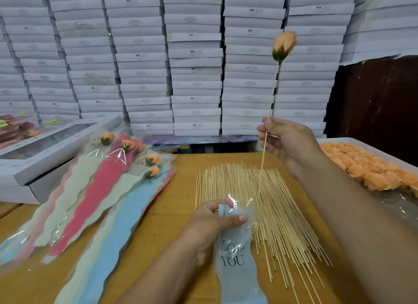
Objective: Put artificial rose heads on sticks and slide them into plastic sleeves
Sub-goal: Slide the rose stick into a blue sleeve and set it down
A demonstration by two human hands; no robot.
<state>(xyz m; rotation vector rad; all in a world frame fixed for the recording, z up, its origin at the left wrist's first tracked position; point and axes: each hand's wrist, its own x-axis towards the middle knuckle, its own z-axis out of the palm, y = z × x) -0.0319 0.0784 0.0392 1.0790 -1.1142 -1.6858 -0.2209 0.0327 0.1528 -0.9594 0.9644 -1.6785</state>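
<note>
Sleeving step — right hand (286, 140) pinches stick (269, 113) upright, peach rose head (283, 46) mounted; left hand (217, 220) grips blue sleeve (234, 258) mouth. Next — I'd guess stick's lower tip into opening

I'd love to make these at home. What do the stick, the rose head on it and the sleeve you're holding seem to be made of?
The stick looks like bare pale bamboo or wood: thin, straight, matte. The rose head seems soft foam or fabric, matte peach petals over a green base; I can't tell which. The sleeve looks like clear glossy plastic film with a frosted blue printed panel: it glints and crinkles at the mouth.
</note>
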